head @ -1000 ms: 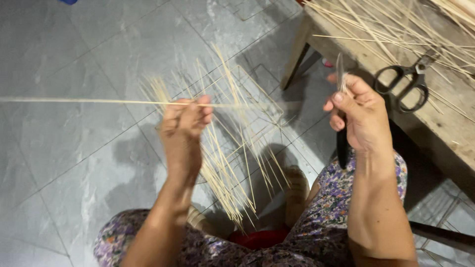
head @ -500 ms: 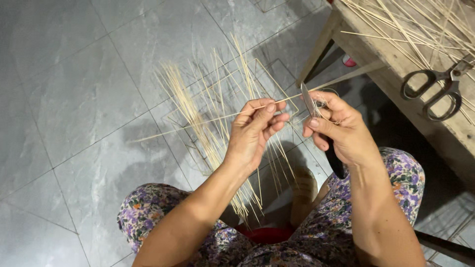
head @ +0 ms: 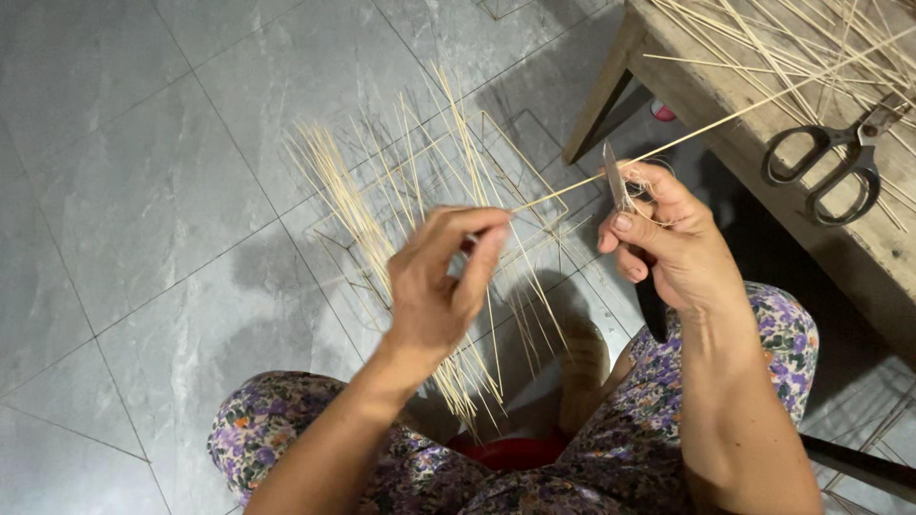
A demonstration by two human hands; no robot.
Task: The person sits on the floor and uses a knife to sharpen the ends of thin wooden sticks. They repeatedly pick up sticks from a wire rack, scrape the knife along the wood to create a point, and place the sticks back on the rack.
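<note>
a thin bamboo splint (head: 668, 143) runs slantwise from the left hand (head: 434, 286) up across the bench (head: 711, 105). its near end is pinched between the left fingers (head: 482, 243), closed tight on it. the right hand (head: 668, 248) has its fingers wrapped shut around a knife (head: 615, 176), blade upright against the splint. black scissors (head: 830, 157) lie on the bench; loose splints (head: 401, 191) fan over the grey tiled floor (head: 143, 191).
</note>
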